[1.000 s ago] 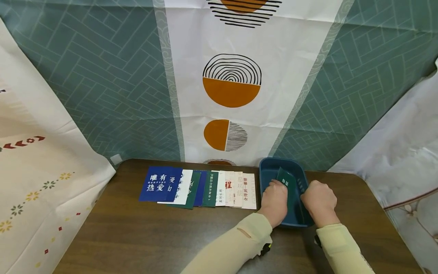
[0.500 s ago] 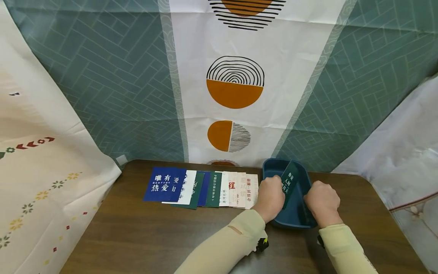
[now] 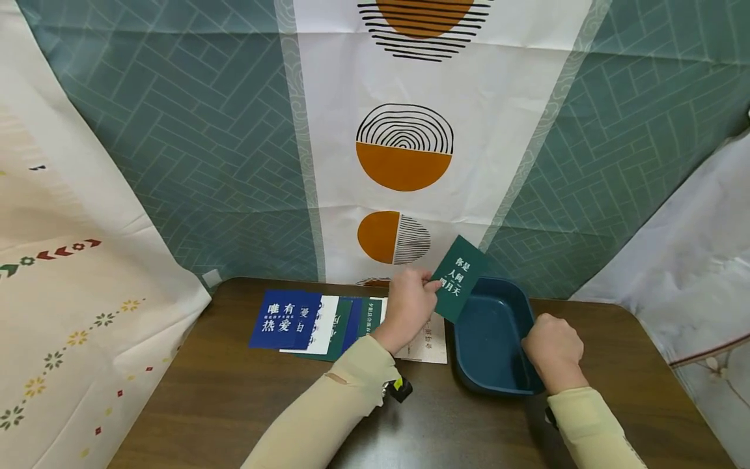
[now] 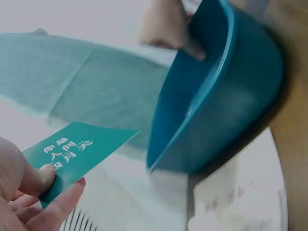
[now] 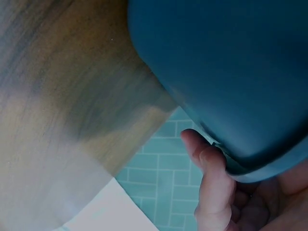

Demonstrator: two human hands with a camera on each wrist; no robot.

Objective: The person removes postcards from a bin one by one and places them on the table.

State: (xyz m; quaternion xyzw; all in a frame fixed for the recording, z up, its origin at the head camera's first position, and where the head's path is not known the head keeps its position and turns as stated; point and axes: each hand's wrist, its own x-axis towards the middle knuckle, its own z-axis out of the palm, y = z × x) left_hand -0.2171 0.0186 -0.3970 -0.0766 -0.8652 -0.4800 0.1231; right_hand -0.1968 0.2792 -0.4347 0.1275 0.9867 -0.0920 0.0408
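My left hand pinches a dark green card with white Chinese characters, held up tilted above the left rim of the blue plastic basin. In the left wrist view, thumb and fingers hold the card by one end. My right hand grips the basin's right rim; the right wrist view shows fingers around that edge. Left of the basin lies an overlapping row of cards: a blue card, a white card, green ones and cream ones. My left hand and wrist cover part of the row.
Everything stands on a brown wooden table. A patterned green and white cloth hangs behind its far edge. Pale cloths hang at the left and right sides.
My left hand has lifted the green card out of the basin and moved left and away from me, turning the card's face into view. The right hand stays on the basin's rim.
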